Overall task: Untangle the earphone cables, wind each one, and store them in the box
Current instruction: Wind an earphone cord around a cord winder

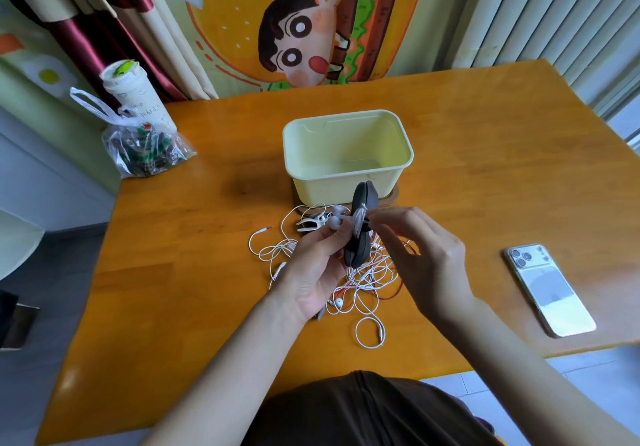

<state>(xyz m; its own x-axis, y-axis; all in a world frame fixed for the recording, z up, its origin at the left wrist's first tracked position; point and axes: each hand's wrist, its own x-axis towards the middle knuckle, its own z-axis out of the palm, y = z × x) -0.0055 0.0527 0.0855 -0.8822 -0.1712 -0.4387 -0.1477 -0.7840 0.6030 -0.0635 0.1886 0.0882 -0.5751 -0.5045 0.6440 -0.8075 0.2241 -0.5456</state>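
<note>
- box (329, 189): pale creamy yellow, plain
- earphone cables (363, 279): mostly white, a few thin red-orange strands in the tangle
- winder (356, 251): dark grey, almost black
- table (207, 272): glossy orange-brown wood grain
- phone (550, 289): silver-white back
- curtain (104, 29): dark red and cream stripes
- wall cloth (228, 29): orange, with a cartoon face print
- cup (136, 99): white, green on the lid

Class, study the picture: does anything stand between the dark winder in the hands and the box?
Nothing visible does. The winder is held just in front of the box, which is open and looks empty. The loose cables lie on the table beneath it.
</note>
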